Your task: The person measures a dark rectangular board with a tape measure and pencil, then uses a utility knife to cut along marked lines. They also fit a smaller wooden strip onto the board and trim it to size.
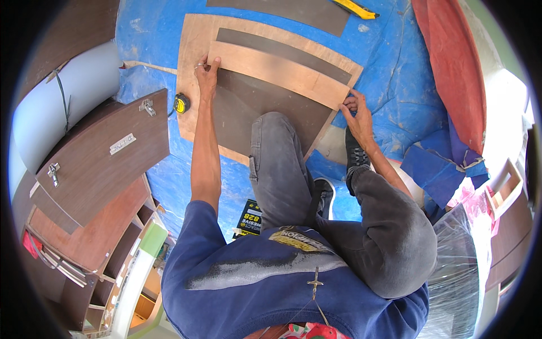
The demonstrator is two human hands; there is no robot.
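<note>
a blue sheet [389,62] bears a plywood board [197,34] and dark panel [293,10].

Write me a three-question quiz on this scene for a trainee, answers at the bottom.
1. True or false: the left hand and the right hand are at opposite ends of the strip.
2. Short answer: which small yellow-and-black thing sits at the left edge of the board?
3. Count: how many metal hinges show on the dark brown panel at the left?

Key:
1. True.
2. The tape measure.
3. Two.
</note>
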